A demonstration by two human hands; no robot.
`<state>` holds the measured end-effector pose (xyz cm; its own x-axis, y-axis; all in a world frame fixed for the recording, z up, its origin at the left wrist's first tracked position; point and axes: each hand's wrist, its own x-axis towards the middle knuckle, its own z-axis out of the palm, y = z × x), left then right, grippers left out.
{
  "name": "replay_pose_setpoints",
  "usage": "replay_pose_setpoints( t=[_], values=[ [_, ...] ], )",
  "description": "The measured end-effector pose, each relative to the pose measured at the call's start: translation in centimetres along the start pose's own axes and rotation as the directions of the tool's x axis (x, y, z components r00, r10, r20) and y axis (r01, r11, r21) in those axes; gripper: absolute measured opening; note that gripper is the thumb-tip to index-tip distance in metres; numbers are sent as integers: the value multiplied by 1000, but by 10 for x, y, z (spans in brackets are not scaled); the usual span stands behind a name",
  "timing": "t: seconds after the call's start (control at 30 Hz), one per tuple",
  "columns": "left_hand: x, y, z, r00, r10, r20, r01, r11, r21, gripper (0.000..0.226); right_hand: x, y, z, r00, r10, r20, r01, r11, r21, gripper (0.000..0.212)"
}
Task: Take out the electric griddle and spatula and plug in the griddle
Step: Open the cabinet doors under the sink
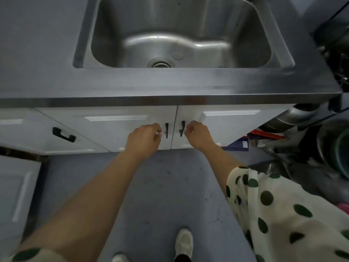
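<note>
reaching toward paired cabinet doors under sink (179, 35): left hand (145, 138) beside left handle (166, 130), right hand (198, 136) beside right handle (182, 128); fingers curled, gripping nothing yet. griddle and spatula unseen, presumably behind shut doors. risk: swinging right door into clutter (268, 137) piled alongside.

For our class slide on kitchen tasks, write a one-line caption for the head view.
Left hand and right hand reach for the black handles of closed white doors under the sink.
</note>
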<state>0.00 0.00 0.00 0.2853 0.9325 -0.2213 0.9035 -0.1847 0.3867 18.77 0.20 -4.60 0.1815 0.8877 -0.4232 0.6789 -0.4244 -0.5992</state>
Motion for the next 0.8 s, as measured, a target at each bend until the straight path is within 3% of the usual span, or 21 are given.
replay_pose_setpoints(
  t=[0.1, 0.3, 0.43, 0.57, 0.8],
  values=[
    [14, -5, 15, 1000, -18, -17, 17, 1000, -15, 26, 20, 4, 14, 1000, 27, 7, -27, 997, 67, 33],
    [28, -6, 32, 1000, -10, -23, 9, 1000, -6, 25, 43, 8, 35, 988, 103, 114, -127, 966, 226, 8],
    [27, -4, 34, 1000, 0, -11, -1, 1000, -9, 26, 34, 17, 32, 975, 126, 185, -190, 904, 384, 19],
    [19, 1, 38, 999, 30, 11, -30, 999, -29, 26, 4, 37, 32, 976, 101, 192, -171, 903, 393, 28],
    [-7, 21, 51, 989, 120, 91, -120, 993, -7, 25, -68, 79, 31, 970, 117, 213, -193, 904, 381, 18]
  ],
)
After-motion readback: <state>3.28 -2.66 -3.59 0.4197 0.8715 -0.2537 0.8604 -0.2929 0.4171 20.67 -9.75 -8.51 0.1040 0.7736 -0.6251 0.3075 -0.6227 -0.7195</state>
